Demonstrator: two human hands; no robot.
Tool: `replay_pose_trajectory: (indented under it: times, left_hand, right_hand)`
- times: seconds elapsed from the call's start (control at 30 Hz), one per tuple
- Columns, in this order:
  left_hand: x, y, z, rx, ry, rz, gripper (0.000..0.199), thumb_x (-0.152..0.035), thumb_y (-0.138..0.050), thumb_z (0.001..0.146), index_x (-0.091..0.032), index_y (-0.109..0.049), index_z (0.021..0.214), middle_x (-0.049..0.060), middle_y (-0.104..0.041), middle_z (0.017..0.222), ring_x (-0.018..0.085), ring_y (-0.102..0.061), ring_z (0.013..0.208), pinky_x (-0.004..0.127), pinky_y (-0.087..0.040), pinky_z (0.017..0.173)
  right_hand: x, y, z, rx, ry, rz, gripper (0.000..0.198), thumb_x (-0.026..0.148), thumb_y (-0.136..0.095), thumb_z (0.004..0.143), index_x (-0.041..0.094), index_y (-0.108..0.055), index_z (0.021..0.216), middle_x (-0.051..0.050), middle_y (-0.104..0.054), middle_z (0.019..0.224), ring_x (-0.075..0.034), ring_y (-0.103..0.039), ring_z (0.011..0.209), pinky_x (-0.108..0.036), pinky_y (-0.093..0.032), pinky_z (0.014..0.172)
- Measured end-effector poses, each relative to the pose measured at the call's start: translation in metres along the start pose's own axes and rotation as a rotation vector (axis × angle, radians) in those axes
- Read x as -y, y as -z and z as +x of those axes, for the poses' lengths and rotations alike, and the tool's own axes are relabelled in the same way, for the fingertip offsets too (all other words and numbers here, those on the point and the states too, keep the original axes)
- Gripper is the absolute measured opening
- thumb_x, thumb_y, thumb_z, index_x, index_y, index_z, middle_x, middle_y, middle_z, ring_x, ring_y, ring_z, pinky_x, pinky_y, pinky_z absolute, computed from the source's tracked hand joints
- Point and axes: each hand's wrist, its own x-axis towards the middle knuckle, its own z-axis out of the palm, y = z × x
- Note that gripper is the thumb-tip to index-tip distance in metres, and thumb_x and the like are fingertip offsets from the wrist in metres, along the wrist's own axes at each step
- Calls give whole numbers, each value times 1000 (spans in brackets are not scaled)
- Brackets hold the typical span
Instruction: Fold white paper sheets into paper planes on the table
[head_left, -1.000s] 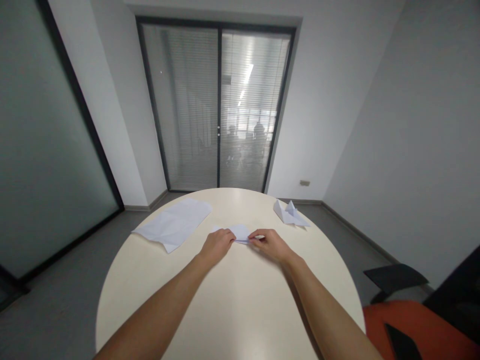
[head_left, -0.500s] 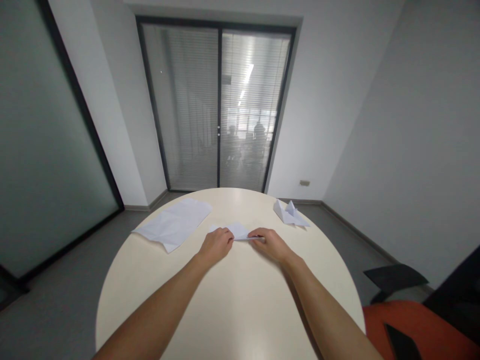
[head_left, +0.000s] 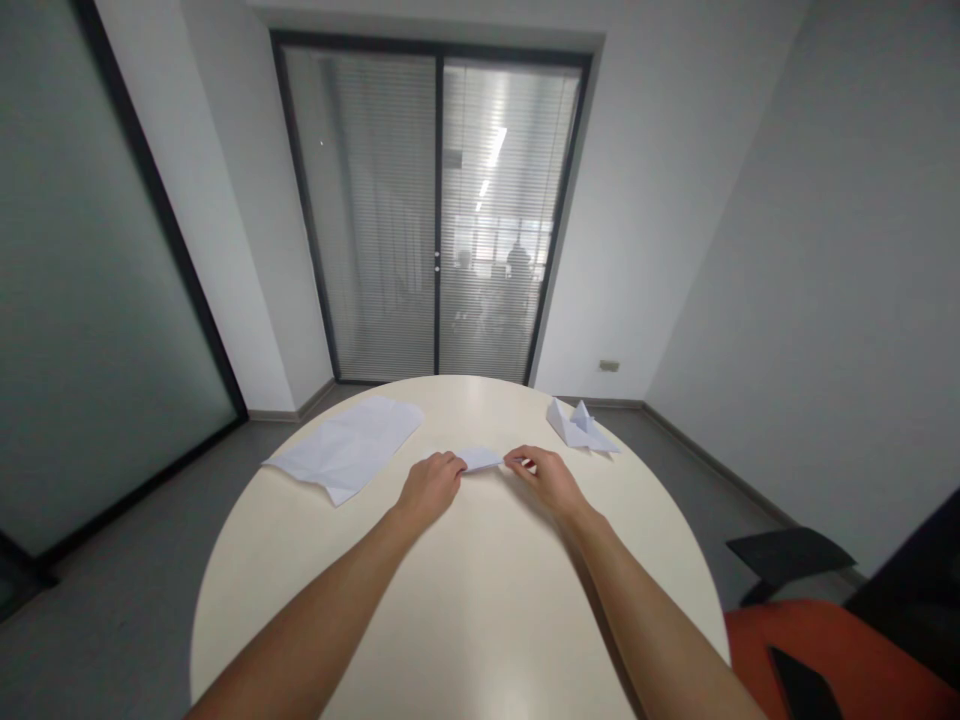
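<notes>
Between my two hands a small piece of folded white paper (head_left: 481, 460) is held over the middle of the table (head_left: 465, 590). My left hand (head_left: 433, 486) closes on its left end, fingers curled over the edge. At the right end, my right hand (head_left: 546, 478) pinches the paper between thumb and fingers. Much of each end of the paper is hidden by the fingers.
A larger creased white sheet (head_left: 351, 444) lies flat at the table's left. A folded paper figure (head_left: 581, 428) stands near the far right edge. An orange chair (head_left: 825, 655) with black armrests is at the lower right.
The right end of the folded paper has risen slightly with my right hand, so its near edge now tilts up to the right. Less of the paper shows behind my left hand.
</notes>
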Motion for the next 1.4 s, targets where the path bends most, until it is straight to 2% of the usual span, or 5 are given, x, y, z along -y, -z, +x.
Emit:
replay_pose_trajectory:
  times: [0.43, 0.67, 0.9, 1.17, 1.4]
  left_hand:
    - [11, -2, 1, -362, 71, -169, 14, -26, -52, 98, -22, -65, 99, 2, -70, 96, 18, -62, 95, 29, -47, 85]
    - [12, 1, 3, -527, 50, -389, 15, -25, -52, 96, -22, -65, 103, 3, -70, 99, 18, -64, 96, 30, -48, 89]
    - [15, -4, 12, -375, 209, -784, 11, -22, -60, 87, -19, -68, 95, 3, -74, 93, 17, -67, 81, 26, -50, 72]
    - [19, -14, 9, -176, 296, -585, 27, -7, -61, 80, -21, -66, 102, 3, -73, 106, 17, -67, 89, 29, -49, 84]
    - [22, -17, 6, -159, 271, -437, 33, -3, -58, 80, -20, -64, 108, 5, -70, 115, 19, -64, 106, 30, -46, 96]
  right_hand:
    - [-17, 3, 5, -301, -78, 235, 33, 51, -59, 89, 20, -68, 96, -8, -72, 99, -22, -64, 91, -36, -50, 83]
    - [-15, 4, 6, -499, -68, 384, 41, 53, -66, 84, 20, -62, 108, -3, -63, 82, -19, -59, 76, -33, -49, 73]
    - [-25, 0, 9, -490, -188, 516, 58, 53, -71, 77, 24, -50, 122, 4, -56, 68, -18, -58, 67, -30, -45, 63]
    - [-50, -11, 2, -280, -394, 204, 36, 39, -66, 74, 19, -65, 103, 4, -54, 62, -14, -52, 54, -26, -38, 54]
    - [-39, -5, -3, -83, -342, -53, 15, 28, -59, 77, 20, -68, 85, 0, -64, 68, -15, -57, 61, -26, -38, 59]
